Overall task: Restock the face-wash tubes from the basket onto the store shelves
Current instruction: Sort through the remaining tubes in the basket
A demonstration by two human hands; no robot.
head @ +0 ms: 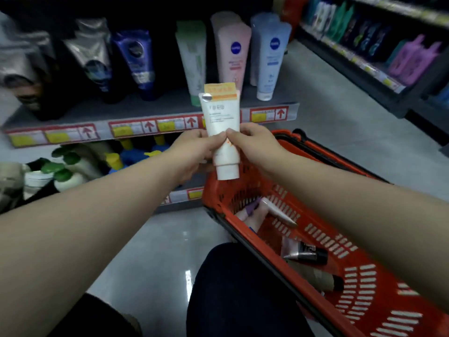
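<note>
We find the white tube (222,132) held upright in the air, cap down and orange crimped end up, in front of the shelf (145,108) edge and above the far end of the basket (218,190). Both hands grasp it at mid-body: the left hand (192,152) wraps it from the left, the right hand (255,144) pinches it from the right, and the thumbs meet on its front face. It touches neither shelf nor basket. We note that the red basket stands on the floor (158,251) to the right, beside a dark-clad knee (233,288); inside lie a pale tube (279,212) and a black-capped tube (303,255), with others too blurred to identify. On the shelf behind stand a green tube (193,59), a pink tube (234,52) and a blue tube (271,57), all cap down, with darker tubes (138,59) to their left. Price tags (148,126) with red arrows line the shelf edge. Green-capped bottles (60,169) sit on the level below.
</note>
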